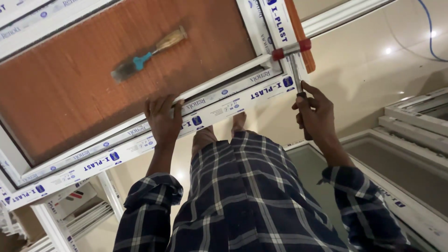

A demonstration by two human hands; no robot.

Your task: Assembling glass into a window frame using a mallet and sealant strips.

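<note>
A white plastic window frame [140, 140] wrapped in printed protective film lies on a brown wooden table top [84, 84]. My left hand [163, 119] presses flat on the frame's near rail, fingers spread over its edge. My right hand [315, 112] is closed around the dark handle of a screw clamp [295, 60] with red jaw caps, which grips the frame's right corner and a wooden strip [301, 35]. A chisel [148, 53] with a wooden handle and blue collar lies on the table inside the frame, apart from both hands.
More white frame profiles [415, 121] lie on the shiny floor at the right, and others [79, 214] are stacked at the lower left under the table. A glazed frame [401, 186] lies near my right arm. A blue cable [427, 28] runs across the floor at top right.
</note>
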